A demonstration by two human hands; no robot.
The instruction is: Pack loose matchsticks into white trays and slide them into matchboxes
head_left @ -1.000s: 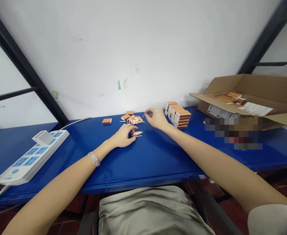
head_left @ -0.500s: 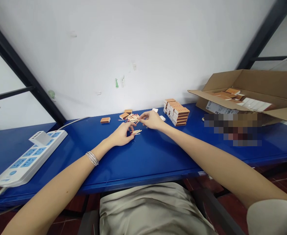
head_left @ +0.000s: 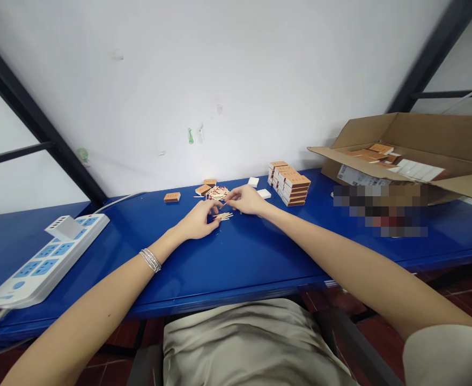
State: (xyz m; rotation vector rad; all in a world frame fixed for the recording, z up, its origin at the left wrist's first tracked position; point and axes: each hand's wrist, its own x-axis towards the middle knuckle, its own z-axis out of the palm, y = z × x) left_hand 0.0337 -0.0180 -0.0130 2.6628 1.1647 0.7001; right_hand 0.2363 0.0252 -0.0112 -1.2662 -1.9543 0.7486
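My left hand rests on the blue table with its fingers curled, pinching a small bundle of matchsticks. My right hand hovers just right of it, fingertips pinched together beside the bundle and next to a loose pile of matchsticks. What the right fingers hold is too small to see. A stack of orange matchboxes stands to the right of my right hand. Two white inner trays lie between hand and stack.
Three loose orange matchboxes lie behind the pile, near the wall. A white and blue power strip with a charger sits at the left. An open cardboard box holding more matchboxes stands at the right. Black frame struts cross both upper corners.
My right hand has come left from near the stack to meet the left hand's fingertips, uncovering the two white trays. The left hand has stayed in place. The camera has tilted slightly.
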